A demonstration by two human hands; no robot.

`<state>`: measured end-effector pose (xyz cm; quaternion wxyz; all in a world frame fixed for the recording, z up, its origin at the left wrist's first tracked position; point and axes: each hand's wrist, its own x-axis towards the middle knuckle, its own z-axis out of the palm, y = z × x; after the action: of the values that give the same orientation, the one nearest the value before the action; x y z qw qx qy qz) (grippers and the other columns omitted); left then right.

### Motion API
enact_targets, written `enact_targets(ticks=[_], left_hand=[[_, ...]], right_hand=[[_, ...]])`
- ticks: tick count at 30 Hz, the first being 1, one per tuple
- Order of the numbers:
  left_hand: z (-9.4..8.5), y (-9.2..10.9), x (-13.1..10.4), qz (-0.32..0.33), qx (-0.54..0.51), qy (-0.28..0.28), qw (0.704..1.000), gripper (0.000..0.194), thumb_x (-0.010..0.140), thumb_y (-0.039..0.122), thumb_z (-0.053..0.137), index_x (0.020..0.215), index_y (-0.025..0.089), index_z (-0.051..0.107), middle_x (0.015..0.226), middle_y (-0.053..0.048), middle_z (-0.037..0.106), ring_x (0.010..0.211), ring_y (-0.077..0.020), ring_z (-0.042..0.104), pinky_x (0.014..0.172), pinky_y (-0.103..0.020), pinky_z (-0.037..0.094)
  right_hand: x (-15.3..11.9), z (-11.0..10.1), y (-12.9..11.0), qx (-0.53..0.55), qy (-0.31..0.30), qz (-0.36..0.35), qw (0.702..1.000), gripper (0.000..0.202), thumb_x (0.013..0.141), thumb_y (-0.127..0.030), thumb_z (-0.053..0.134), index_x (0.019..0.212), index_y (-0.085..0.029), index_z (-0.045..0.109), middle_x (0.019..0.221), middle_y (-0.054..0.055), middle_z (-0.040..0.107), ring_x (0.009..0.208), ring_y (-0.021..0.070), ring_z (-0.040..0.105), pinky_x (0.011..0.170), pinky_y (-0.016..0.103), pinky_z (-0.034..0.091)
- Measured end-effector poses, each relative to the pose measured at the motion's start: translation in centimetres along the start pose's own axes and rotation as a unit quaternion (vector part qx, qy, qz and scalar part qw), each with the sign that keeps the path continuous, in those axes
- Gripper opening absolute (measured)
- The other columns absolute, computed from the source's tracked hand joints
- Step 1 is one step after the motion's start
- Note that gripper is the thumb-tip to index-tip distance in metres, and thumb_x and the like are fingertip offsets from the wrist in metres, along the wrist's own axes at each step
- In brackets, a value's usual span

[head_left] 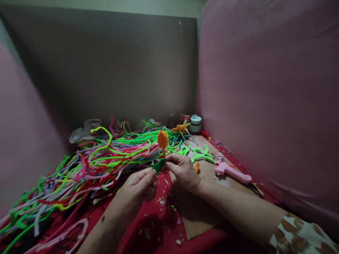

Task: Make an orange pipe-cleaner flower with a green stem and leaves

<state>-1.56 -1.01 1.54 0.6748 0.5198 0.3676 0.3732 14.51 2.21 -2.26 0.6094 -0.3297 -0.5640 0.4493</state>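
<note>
My left hand is closed on one end of a dark green strip that looks like floral tape. My right hand pinches the lower stem of an orange pipe-cleaner petal, which stands upright above the fingertips. The strip's other end meets the stem at the right fingertips; whether it is wrapped there is hidden. Just behind my right hand lies a small orange piece. Bright green bent pipe cleaners rest on the cardboard beyond that hand.
A large heap of coloured pipe cleaners spreads over the red cloth on the left. To the right lies a pink glue gun. Orange flowers on stems and a lidded jar are behind. Pink-covered walls flank the space.
</note>
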Motion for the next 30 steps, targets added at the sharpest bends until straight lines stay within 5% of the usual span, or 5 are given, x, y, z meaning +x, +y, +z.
enact_targets(ticks=[8, 13, 18, 26, 30], left_hand=[[-0.8, 0.6, 0.0, 0.008, -0.011, -0.03, 0.999, 0.03, 0.077, 0.042, 0.062, 0.069, 0.014, 0.056, 0.049, 0.005, 0.038, 0.045, -0.0051, 0.03, 0.046, -0.02, 0.023], [-1.8, 1.4, 0.3, 0.001, 0.186, -0.011, 0.983, 0.018, 0.07, 0.032, 0.069, 0.073, 0.015, 0.063, 0.062, 0.001, 0.053, 0.055, -0.0096, 0.042, 0.053, -0.022, 0.033], [-0.3, 1.9, 1.6, 0.04, 0.338, 0.045, 0.939, 0.018, 0.065, 0.03, 0.069, 0.074, 0.015, 0.068, 0.073, -0.002, 0.063, 0.071, -0.0163, 0.052, 0.067, -0.025, 0.039], [2.3, 1.3, 4.6, 0.023, 0.244, 0.026, 0.969, 0.024, 0.068, 0.032, 0.065, 0.054, 0.013, 0.06, 0.041, 0.004, 0.045, 0.037, -0.0055, 0.031, 0.04, -0.021, 0.02], [1.9, 1.4, 6.1, 0.055, 0.203, 0.044, 0.977, 0.028, 0.068, 0.035, 0.066, 0.053, 0.013, 0.058, 0.042, 0.002, 0.05, 0.036, -0.0054, 0.037, 0.04, -0.02, 0.024]], right_hand=[[0.3, 0.1, -0.5, 0.062, 0.012, 0.054, 0.997, 0.012, 0.063, -0.026, 0.07, 0.066, -0.016, 0.065, 0.06, -0.002, 0.059, 0.056, 0.0102, 0.048, 0.058, 0.025, 0.038], [0.7, -0.1, -0.9, 0.08, 0.027, 0.068, 0.994, 0.01, 0.063, -0.024, 0.068, 0.063, -0.014, 0.064, 0.057, -0.002, 0.058, 0.052, 0.0082, 0.045, 0.055, 0.023, 0.036], [1.2, -0.4, -1.3, 0.102, 0.046, 0.092, 0.99, 0.02, 0.06, -0.031, 0.073, 0.06, -0.014, 0.063, 0.055, -0.001, 0.058, 0.051, 0.0085, 0.044, 0.052, 0.023, 0.036], [1.6, -0.5, -2.0, 0.032, -0.003, 0.073, 0.997, 0.036, 0.065, -0.049, 0.066, 0.064, -0.014, 0.063, 0.057, -0.001, 0.054, 0.052, 0.0101, 0.045, 0.05, 0.024, 0.038], [4.2, -2.5, -2.9, -0.077, 0.02, 0.07, 0.994, 0.024, 0.068, -0.036, 0.066, 0.075, -0.013, 0.065, 0.069, 0.0, 0.062, 0.062, 0.0118, 0.053, 0.059, 0.025, 0.043]])
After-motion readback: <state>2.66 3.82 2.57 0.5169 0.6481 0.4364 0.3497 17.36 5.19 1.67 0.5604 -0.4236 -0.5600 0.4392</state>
